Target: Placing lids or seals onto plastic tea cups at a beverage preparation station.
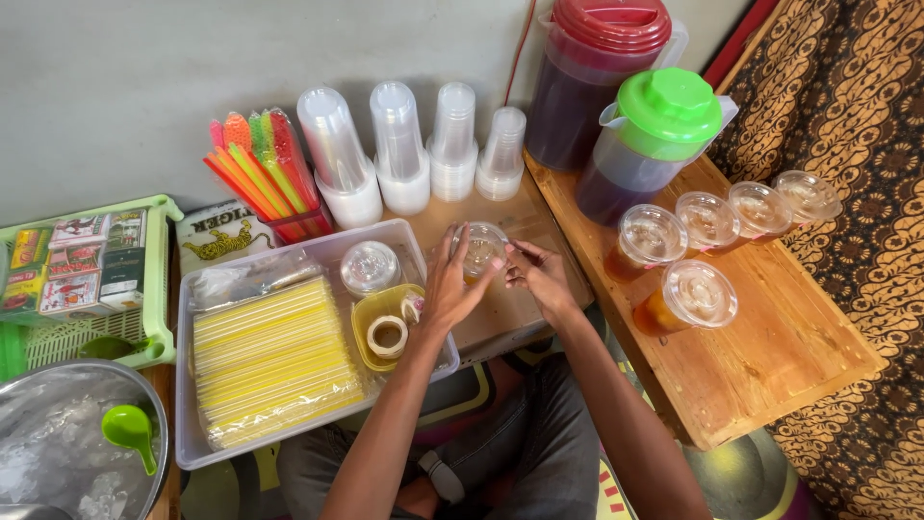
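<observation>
Drink stall, lid being fitted to a cup.
Left hand curls around a filled plastic cup on the board beside the clear tray; right hand pinches its lid edge with fingertips closed. Risk: uneven pressing may tip the cup, spilling tea toward the yellow straws and tape roll.

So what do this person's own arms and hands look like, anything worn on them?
Both arms are bare along all that shows, with no sleeves in view. The left hand and right hand wear no gloves, and no rings, watch or bracelets are visible. Both forearms are slim.
</observation>
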